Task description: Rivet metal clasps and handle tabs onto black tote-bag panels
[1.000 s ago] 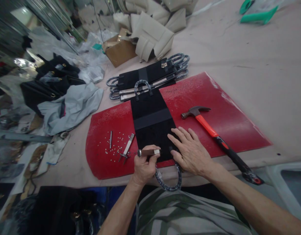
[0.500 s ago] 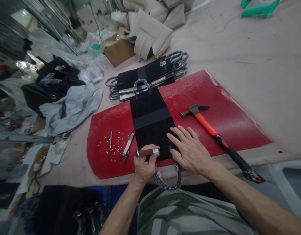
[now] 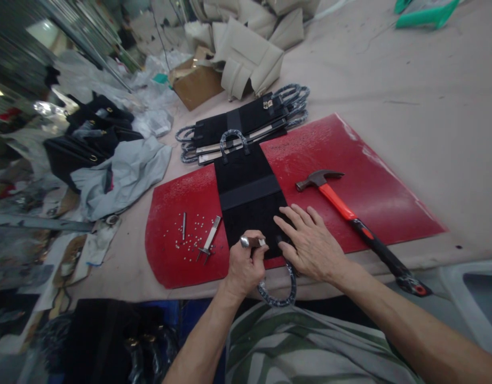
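Note:
A black panel [image 3: 252,181] with a plastic-wrapped handle at each end lies across a red board [image 3: 182,192]. Closed around a short brown tool with a metal end [image 3: 252,242], my left hand [image 3: 246,264] is over the panel's near edge. My right hand [image 3: 310,242] lies with fingers spread on the near right corner, its thumb by the base of the near handle [image 3: 278,301]. To the right, a claw hammer [image 3: 336,200] with a red and black grip rests on the board. A thin metal rod [image 3: 184,226] and a pronged tool [image 3: 210,239] lie at left.
Small pale dots are scattered around the left tools. Beyond the board are stacked black panels [image 3: 252,118], a cardboard box [image 3: 200,84] and beige pieces [image 3: 252,56]. Grey cloth [image 3: 124,178] and black bags [image 3: 76,152] are at left.
My left hand has shifted slightly right and up, and its tool now points more toward the camera. The view has shifted slightly. My right hand stays in place on the panel.

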{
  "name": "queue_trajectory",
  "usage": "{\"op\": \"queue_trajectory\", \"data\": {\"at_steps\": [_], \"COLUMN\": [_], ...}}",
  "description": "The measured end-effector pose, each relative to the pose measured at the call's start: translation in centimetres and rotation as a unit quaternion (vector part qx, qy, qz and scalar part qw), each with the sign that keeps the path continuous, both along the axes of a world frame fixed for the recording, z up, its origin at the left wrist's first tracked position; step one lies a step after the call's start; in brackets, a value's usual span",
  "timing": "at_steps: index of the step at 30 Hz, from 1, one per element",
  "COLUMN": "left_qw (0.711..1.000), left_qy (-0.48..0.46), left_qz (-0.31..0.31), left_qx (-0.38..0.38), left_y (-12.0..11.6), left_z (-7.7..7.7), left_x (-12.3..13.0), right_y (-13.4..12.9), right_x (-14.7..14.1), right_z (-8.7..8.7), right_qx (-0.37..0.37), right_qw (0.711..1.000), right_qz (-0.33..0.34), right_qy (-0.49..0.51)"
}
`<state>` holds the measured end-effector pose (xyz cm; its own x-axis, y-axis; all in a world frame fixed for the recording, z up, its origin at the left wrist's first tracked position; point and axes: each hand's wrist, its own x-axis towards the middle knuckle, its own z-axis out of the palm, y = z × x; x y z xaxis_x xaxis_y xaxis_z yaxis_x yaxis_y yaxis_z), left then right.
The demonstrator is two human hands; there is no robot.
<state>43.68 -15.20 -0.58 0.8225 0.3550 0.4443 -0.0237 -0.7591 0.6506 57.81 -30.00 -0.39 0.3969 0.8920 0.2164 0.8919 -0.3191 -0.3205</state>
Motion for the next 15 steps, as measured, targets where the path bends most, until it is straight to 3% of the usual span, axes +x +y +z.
{"op": "queue_trajectory", "data": {"at_steps": [7,10,13,15], "left_qw": [0.998,0.998,0.998,0.997], "left_qy": [0.016,0.008,0.004,0.009], "left_qz": [0.005,0.003,-0.005,-0.010], "left_qx": [-0.059,-0.063,-0.068,-0.074], "left_y": [-0.1,0.0,0.1,0.1], "left_z": [-0.1,-0.1,-0.2,-0.4], "left_x": [0.1,0.1,0.2,0.2], "right_y": [-1.3,-3.7,-6.5,-7.8], "right_x": [0.9,2.4,4.1,5.0], "right_z": [0.1,1.2,2.0,2.2], "right_qx": [0.082,0.101,0.013,-0.039], "right_qw": [0.996,0.992,0.981,0.974], "right_qz": [0.014,-0.073,-0.184,-0.220], "right_qy": [0.028,-0.016,-0.066,-0.044]}}
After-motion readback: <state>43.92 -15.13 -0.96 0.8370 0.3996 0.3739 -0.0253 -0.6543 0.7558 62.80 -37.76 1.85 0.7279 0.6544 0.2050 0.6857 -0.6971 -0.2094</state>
